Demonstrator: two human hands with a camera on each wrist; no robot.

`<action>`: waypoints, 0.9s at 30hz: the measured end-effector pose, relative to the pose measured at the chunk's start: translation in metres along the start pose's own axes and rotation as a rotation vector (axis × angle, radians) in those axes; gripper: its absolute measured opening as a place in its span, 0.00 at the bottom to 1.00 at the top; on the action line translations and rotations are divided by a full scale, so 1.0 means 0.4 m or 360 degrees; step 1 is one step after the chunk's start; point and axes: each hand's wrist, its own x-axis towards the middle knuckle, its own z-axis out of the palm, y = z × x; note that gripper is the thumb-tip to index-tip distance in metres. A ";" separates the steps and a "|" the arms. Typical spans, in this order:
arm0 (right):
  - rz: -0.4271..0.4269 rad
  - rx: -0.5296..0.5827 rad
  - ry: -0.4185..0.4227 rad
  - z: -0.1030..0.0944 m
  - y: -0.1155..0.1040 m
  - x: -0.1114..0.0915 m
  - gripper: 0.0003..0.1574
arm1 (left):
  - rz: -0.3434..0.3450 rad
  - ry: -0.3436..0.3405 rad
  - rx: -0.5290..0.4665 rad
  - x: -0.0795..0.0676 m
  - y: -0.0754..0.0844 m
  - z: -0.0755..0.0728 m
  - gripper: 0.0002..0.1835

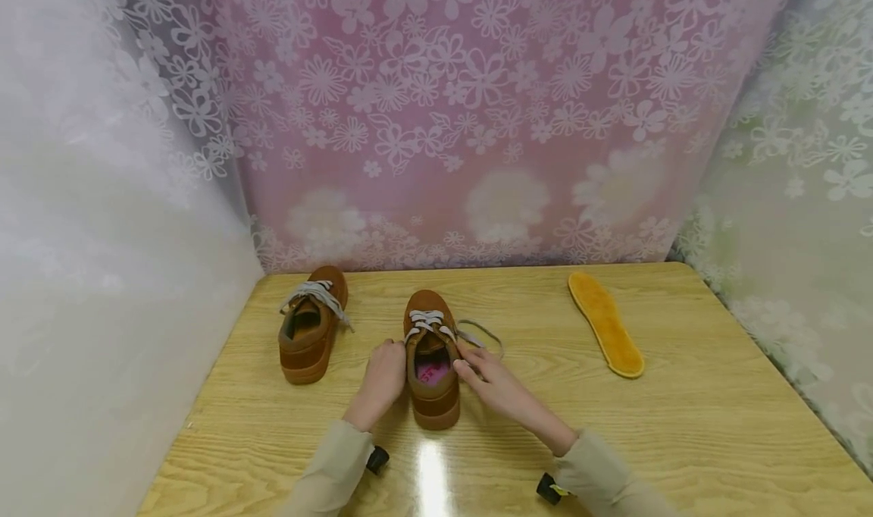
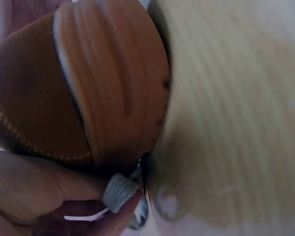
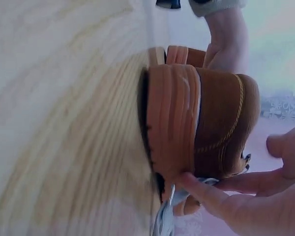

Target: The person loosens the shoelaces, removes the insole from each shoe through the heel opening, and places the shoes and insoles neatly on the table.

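Pale sleeves (image 1: 607, 471) are showing nearest, in front of the middle shoe (image 1: 431, 343), which is standing on the table (image 1: 682, 426). Left of this shoe, the left hand (image 1: 383, 373) is pinching its grey lace (image 2: 120, 192); right of it, the right hand (image 1: 494, 382) is touching its side, fingers mostly straight. A second shoe (image 1: 307, 356) is standing farther left, an insole (image 1: 605, 324) lying farther right.
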 end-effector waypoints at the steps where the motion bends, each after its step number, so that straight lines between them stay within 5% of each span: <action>1: -0.0038 0.0033 -0.0027 0.002 0.002 0.004 0.35 | -0.0030 -0.0011 -0.0003 0.004 -0.009 -0.002 0.04; 6: -0.0170 -0.0006 -0.0066 -0.015 0.034 0.053 0.34 | -0.0121 -0.0080 -0.0097 0.012 -0.032 -0.013 0.04; 11: -0.0094 -0.0353 0.0050 -0.051 0.050 0.115 0.29 | -0.0259 -0.0036 -0.0360 0.012 -0.039 -0.021 0.07; 17: 0.0122 -0.0784 -0.0044 -0.066 0.056 0.166 0.39 | -0.0354 0.0272 -0.0597 0.024 -0.051 -0.039 0.16; 21: 0.0225 -0.0859 -0.0128 -0.058 0.070 0.191 0.43 | -0.0302 0.0453 -0.0721 0.029 -0.051 -0.047 0.17; 24: 0.0229 -0.0828 -0.0151 -0.047 0.079 0.211 0.36 | -0.0317 0.0382 -0.0893 0.024 -0.046 -0.036 0.17; 27: 0.0250 -0.0721 -0.0222 -0.039 0.078 0.226 0.19 | -0.0366 0.0297 -0.0988 0.014 -0.039 -0.016 0.15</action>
